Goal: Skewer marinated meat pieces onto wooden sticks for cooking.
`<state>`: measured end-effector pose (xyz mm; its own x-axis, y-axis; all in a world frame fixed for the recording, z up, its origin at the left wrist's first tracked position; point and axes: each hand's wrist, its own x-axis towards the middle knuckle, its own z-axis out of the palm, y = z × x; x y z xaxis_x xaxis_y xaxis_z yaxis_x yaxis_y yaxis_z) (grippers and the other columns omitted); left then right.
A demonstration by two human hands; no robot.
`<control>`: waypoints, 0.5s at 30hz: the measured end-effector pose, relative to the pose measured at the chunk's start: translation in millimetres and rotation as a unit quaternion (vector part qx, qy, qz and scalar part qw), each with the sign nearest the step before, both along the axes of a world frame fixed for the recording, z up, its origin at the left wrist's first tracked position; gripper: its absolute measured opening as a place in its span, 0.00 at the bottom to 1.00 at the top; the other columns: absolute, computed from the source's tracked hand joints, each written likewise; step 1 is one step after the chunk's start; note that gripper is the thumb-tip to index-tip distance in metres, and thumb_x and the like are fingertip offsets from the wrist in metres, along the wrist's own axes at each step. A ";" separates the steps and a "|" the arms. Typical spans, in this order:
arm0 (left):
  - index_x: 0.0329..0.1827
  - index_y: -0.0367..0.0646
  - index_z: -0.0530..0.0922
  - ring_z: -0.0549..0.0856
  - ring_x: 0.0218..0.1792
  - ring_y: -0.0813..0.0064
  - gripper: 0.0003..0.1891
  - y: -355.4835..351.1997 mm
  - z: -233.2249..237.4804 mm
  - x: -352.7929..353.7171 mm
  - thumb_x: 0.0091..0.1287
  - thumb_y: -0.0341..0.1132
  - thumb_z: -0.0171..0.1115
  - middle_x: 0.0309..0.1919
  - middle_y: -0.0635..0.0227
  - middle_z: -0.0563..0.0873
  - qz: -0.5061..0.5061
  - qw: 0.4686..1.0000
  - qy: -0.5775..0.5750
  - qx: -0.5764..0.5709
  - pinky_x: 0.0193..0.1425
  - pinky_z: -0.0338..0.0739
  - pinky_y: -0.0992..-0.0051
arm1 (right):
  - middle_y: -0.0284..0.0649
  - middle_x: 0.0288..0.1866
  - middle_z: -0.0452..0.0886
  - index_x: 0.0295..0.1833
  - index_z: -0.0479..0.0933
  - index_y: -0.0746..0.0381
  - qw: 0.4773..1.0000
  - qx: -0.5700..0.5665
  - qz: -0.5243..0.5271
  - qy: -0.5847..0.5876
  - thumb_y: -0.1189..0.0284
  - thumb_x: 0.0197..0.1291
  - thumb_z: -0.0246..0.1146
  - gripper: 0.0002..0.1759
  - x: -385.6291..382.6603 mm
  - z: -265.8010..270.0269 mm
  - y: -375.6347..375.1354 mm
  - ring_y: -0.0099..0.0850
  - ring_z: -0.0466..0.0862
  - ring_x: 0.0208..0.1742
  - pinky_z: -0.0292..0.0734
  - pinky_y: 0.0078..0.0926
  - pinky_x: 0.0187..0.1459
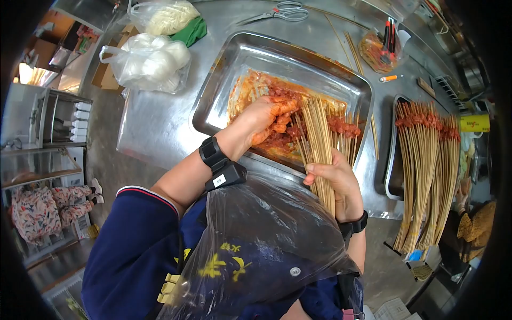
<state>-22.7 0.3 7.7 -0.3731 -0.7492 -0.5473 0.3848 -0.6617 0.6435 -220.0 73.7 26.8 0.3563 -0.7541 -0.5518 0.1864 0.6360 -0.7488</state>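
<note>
My right hand [337, 178] grips a thick bundle of bamboo skewers [318, 125], held over the near right part of a deep metal tray [213, 80]. My left hand [271, 118], coated in red sauce, has its fingers curled around red marinated meat [280, 140] beside the upper part of the bundle; its fingertips are partly hidden. More marinated meat lies in the middle of the tray in an orange-red smear. At the tray's right side, several skewers with meat on their ends [345, 128] lean next to the bundle.
A second tray [393, 176] on the right holds many meat skewers [421, 170]. Scissors [282, 13], an orange pen [391, 78] and loose skewers [353, 53] lie on the metal table [149, 117]. White-filled plastic bags [154, 61] sit at the far left. A person's sleeve [476, 229] shows at right.
</note>
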 end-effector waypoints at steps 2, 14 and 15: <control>0.40 0.39 0.77 0.72 0.17 0.84 0.08 2.3 -0.8 -2.9 0.66 0.35 0.57 0.23 0.73 0.78 -0.016 1.000 -0.012 -0.009 0.21 0.70 0.83 | 0.38 0.31 0.77 0.50 0.69 0.69 1.000 -0.002 -0.009 -0.009 0.81 0.48 0.63 0.21 -1.3 2.3 1.0 0.23 0.80 0.25 0.78 0.20 0.28; 0.34 0.38 0.80 0.74 0.21 0.88 0.08 14.2 -21.3 -1.5 0.63 0.35 0.60 0.28 0.71 0.82 -0.083 0.988 -0.097 -0.083 0.23 0.66 0.87 | 0.37 0.36 0.79 0.47 0.72 0.68 0.994 -0.053 -0.055 0.074 0.79 0.50 0.61 0.16 7.3 11.3 9.0 0.23 0.80 0.34 0.74 0.18 0.38; 0.33 0.38 0.80 0.73 0.22 0.88 0.08 14.4 -22.5 -0.8 0.63 0.35 0.60 0.27 0.72 0.82 -0.091 0.986 -0.106 -0.090 0.24 0.66 0.87 | 0.36 0.37 0.79 0.47 0.72 0.67 0.993 -0.062 -0.048 0.087 0.78 0.50 0.61 0.16 6.8 11.1 10.0 0.22 0.79 0.35 0.73 0.17 0.39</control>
<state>-23.5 14.7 -14.8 -0.4016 -0.7730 -0.4911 0.1151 -0.5746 0.8103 -213.2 83.7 38.0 0.1867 -0.8457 -0.4999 0.1027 0.5229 -0.8462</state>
